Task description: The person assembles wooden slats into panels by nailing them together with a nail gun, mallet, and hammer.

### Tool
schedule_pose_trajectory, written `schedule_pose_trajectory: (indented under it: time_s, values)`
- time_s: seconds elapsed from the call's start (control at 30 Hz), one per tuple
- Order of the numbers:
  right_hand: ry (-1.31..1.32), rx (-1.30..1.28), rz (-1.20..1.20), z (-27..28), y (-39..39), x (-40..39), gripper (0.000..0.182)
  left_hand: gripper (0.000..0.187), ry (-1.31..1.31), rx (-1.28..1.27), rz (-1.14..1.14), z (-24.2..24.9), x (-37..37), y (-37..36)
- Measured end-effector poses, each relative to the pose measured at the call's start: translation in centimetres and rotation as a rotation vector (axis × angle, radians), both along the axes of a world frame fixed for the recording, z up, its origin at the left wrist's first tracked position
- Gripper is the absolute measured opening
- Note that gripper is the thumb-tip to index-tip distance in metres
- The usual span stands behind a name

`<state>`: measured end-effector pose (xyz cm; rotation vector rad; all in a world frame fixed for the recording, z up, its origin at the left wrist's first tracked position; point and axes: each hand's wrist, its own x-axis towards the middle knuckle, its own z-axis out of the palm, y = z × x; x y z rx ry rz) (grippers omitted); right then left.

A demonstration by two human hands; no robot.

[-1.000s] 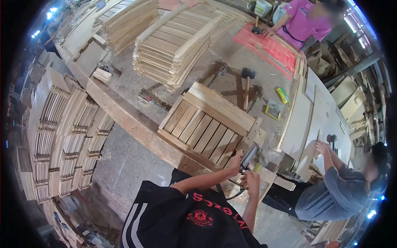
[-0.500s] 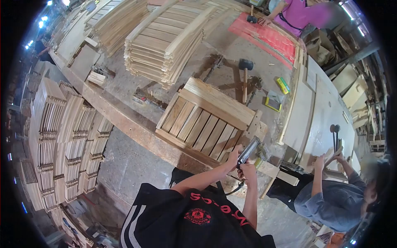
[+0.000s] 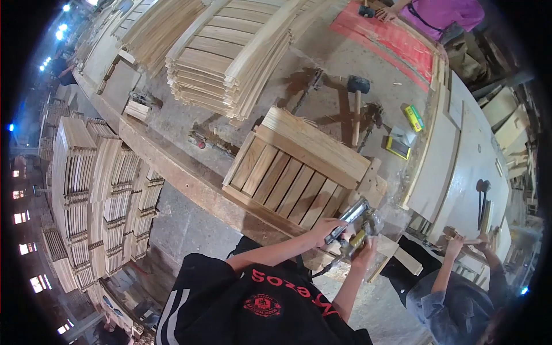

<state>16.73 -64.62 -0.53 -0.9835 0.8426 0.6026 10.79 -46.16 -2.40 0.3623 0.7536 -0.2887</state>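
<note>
A pneumatic nail gun [image 3: 357, 237] is between my two hands at the front edge of the workbench, its hose running down toward my body. My left hand [image 3: 326, 231] is closed around the long silver magazine side. My right hand [image 3: 364, 254] grips the body of the gun from the right, its fingers partly hidden. Just beyond the gun lies a slatted wooden panel [image 3: 286, 183] framed by thicker rails. A mallet [image 3: 357, 86] with a dark head and wooden handle rests behind the panel.
Stacked slatted panels [image 3: 215, 52] stand at the bench's back, more piles [image 3: 86, 190] at left. Two small yellow boxes [image 3: 413, 118] lie at right. One co-worker [image 3: 454, 305] works at lower right, another in pink [image 3: 445, 17] near a red sheet [image 3: 391, 43].
The nail gun has turned in my hands, showing more of its body. My right hand has moved right, from the magazine's lower end to the body. The view has shifted slightly.
</note>
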Motion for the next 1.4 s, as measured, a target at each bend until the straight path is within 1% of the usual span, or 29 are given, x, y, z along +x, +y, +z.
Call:
schedule_pose_trajectory:
  time_s: [0.03, 0.07, 0.1, 0.13, 0.17, 0.2, 0.23, 0.27, 0.3, 0.33, 0.37, 0.4, 0.43, 0.47, 0.5, 0.57, 0.63, 0.67, 0.7, 0.8, 0.9, 1.0, 1.17, 1.27, 1.4]
  values:
    - [-0.068, 0.096, 0.057, -0.8, 0.9, 0.4, 0.063, 0.028, -0.014, -0.055, 0.005, 1.0, -0.9, 1.5]
    - [-0.104, 0.377, 0.073, -1.2, 1.5, 0.4, 0.065, 0.029, -0.023, -0.114, 0.011, 2.1, -2.1, 3.0]
    - [-0.136, 0.652, 0.078, 0.0, 3.1, 0.1, 0.066, 0.035, -0.057, -0.156, -0.096, 2.9, -2.8, 5.1]
    - [-0.172, 0.927, 0.080, 2.0, 5.4, -0.1, 0.069, 0.035, -0.128, -0.167, -0.068, 2.9, -3.1, 6.8]
    - [-0.205, 0.472, 0.210, 6.4, 8.6, -0.2, 0.072, 0.035, -0.202, -0.175, -0.040, 2.8, -3.3, 8.6]
    - [-0.211, 0.427, 0.275, 8.2, 11.2, -0.1, 0.072, 0.035, -0.277, -0.187, -0.017, 2.8, -3.5, 10.2]
    - [-0.218, 0.377, 0.337, 9.4, 13.5, 0.0, 0.073, 0.037, -0.253, -0.169, -0.014, 2.1, -3.8, 11.7]
    - [-0.227, 0.324, 0.399, 10.0, 15.6, 0.3, 0.073, 0.034, -0.213, 0.196, -0.255, 2.5, -4.0, 13.7]
    - [-0.162, 0.296, 0.386, 9.8, 17.6, 0.9, 0.064, 0.031, -0.175, 0.563, -0.488, 3.5, -4.0, 16.2]
    - [-0.173, 0.120, 0.483, 10.3, 20.3, 1.7, 0.055, 0.028, -0.136, 0.934, -0.716, 4.6, -4.1, 19.0]
    - [-0.177, -0.059, 0.573, 10.9, 23.3, 2.3, 0.047, 0.023, -0.309, 1.482, -0.604, 5.8, -4.7, 21.9]
    - [-0.171, -0.242, 0.664, 11.2, 25.9, 2.5, 0.039, 0.018, -0.481, 2.012, -0.425, 7.1, -5.6, 24.9]
    - [-0.128, -0.309, 0.622, 10.7, 28.4, 2.2, 0.032, 0.015, -0.426, 1.888, -0.274, 8.9, -6.0, 28.5]
    - [-0.092, -0.373, 0.580, 9.8, 30.4, 2.0, 0.025, 0.012, -0.369, 1.762, -0.126, 9.8, -6.2, 32.4]
    - [-0.109, -0.403, 0.656, 8.6, 31.5, 1.6, 0.033, 0.012, -0.204, 1.855, -0.054, 9.0, -7.3, 35.8]
    - [-0.092, -0.443, 0.676, 7.4, 33.6, 1.1, 0.030, 0.012, -0.057, 2.115, -0.043, 9.7, -8.7, 42.6]
    - [-0.096, -0.459, 0.672, 7.3, 35.9, 0.3, 0.025, 0.013, -0.059, 1.917, -0.134, 7.3, -10.5, 45.9]
    - [-0.111, -0.478, 0.680, 7.3, 36.5, -0.2, 0.026, 0.013, -0.050, 1.812, -0.173, 6.0, -11.2, 46.3]
    - [-0.129, -0.494, 0.697, 7.0, 36.9, -0.6, 0.026, 0.013, 0.014, 1.574, -0.172, 5.3, -11.5, 46.0]
    - [-0.149, -0.530, 0.706, 6.4, 37.7, -1.4, 0.024, 0.014, 0.005, 1.967, -0.237, 3.5, -11.5, 45.7]
    - [-0.140, -0.561, 0.686, 6.5, 38.3, -2.0, 0.024, 0.017, 0.176, 1.799, -0.134, 3.0, -10.8, 45.3]
    - [-0.147, -0.572, 0.689, 6.1, 38.3, -2.2, 0.025, 0.016, 0.145, 1.865, -0.130, 2.5, -11.1, 45.3]
    - [-0.146, -0.568, 0.664, 6.5, 38.9, -2.4, 0.025, 0.016, 0.157, 1.895, -0.160, 2.7, -11.0, 45.4]
    - [-0.128, -0.590, 0.647, 6.9, 39.4, -2.5, 0.021, 0.016, 0.138, 1.910, -0.135, 2.7, -11.0, 45.4]
    - [-0.171, -0.539, 0.693, 7.6, 40.4, -2.6, 0.022, 0.015, 0.147, 1.909, -0.139, 2.9, -10.9, 45.6]
